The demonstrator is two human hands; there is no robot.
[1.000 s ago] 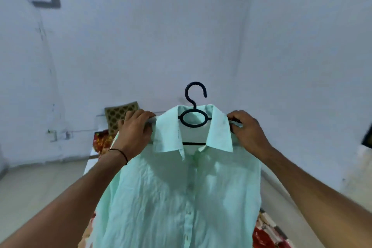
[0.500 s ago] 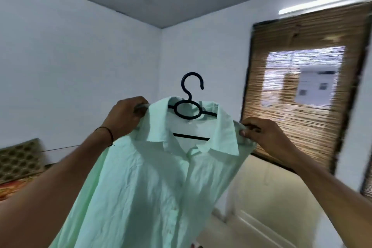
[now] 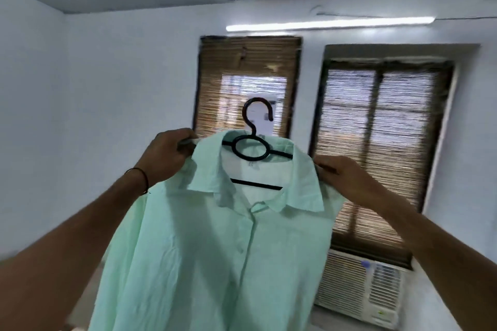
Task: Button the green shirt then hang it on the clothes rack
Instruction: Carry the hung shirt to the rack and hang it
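The pale green shirt (image 3: 215, 250) hangs buttoned on a black plastic hanger (image 3: 254, 140), held up in front of me at chest height. My left hand (image 3: 166, 153) grips the shirt's left shoulder over the hanger's end. My right hand (image 3: 341, 174) pinches the right shoulder just behind the collar. The hanger's hook points up, free of any rail. No clothes rack is in view.
Two windows with bamboo blinds (image 3: 376, 137) fill the wall ahead. A white window air conditioner (image 3: 360, 290) sits below the right one. A tube light (image 3: 328, 24) runs above them. A bare white wall (image 3: 94, 102) is to the left.
My view has swung right and upward, from the bed and bare wall to the windows. The shirt on its hanger has travelled with my hands, both grips unchanged.
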